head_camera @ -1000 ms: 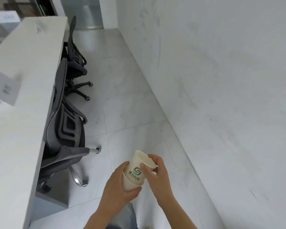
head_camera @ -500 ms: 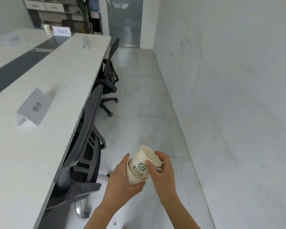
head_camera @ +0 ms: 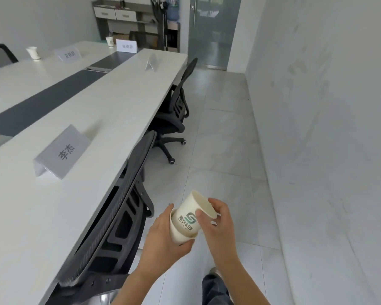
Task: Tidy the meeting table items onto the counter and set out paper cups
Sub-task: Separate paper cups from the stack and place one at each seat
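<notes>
Two nested cream paper cups sit between my hands over the floor. My left hand (head_camera: 165,236) grips the outer cup (head_camera: 178,235) from below. My right hand (head_camera: 218,225) pinches the rim of the inner cup (head_camera: 190,214), which bears a green logo and sticks partly out of the outer one. The long white meeting table (head_camera: 97,119) lies to my left. Two more paper cups stand far off on it, one (head_camera: 33,53) at the left and one (head_camera: 110,41) near the far end.
Name cards stand on the table: one near me (head_camera: 61,151), others farther off (head_camera: 68,55) (head_camera: 126,46) (head_camera: 151,62). Two black mesh chairs (head_camera: 119,216) (head_camera: 176,106) are tucked at the table's right edge. A white wall (head_camera: 317,128) bounds the tiled aisle; a glass door (head_camera: 211,29) and shelving (head_camera: 128,18) stand at the far end.
My view has lifted and turned left, bringing the table top, name cards and far end of the room into sight. The inner cup has slid a little further out of the outer one.
</notes>
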{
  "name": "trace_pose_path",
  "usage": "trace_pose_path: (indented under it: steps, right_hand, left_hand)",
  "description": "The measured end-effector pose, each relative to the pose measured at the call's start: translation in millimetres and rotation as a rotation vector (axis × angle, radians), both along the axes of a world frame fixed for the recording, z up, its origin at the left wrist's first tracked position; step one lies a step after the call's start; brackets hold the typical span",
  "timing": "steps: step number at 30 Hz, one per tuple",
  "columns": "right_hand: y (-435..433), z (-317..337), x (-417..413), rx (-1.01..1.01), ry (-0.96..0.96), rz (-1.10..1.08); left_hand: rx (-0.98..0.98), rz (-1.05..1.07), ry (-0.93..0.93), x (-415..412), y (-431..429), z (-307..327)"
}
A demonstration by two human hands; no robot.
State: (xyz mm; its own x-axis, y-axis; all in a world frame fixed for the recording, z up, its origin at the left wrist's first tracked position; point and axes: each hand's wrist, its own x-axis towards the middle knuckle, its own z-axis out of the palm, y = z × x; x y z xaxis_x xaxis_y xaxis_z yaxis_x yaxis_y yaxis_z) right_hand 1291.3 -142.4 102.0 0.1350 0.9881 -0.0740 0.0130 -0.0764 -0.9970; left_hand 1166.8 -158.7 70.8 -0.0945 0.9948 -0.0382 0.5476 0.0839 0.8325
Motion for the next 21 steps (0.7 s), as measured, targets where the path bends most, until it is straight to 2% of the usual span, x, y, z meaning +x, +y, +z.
trace_pose_path:
  steps: [9, 15, 21]
  right_hand:
    - [135.8, 19.7, 66.2, 0.086, 0.073, 0.1]
    - [190.9, 7.7, 88.0, 0.062, 0.131, 0.015]
    - [242.6, -3.7, 67.8, 0.052, 0.142, -0.04]
  left_hand:
    - [-0.042, 0.284, -0.034, 54.8, 102.3, -5.3]
    - [-0.075, 0.446, -0.14, 71.8, 139.7, -0.7]
    - [0.115, 0.624, -0.225, 46.6, 171.3, 42.5]
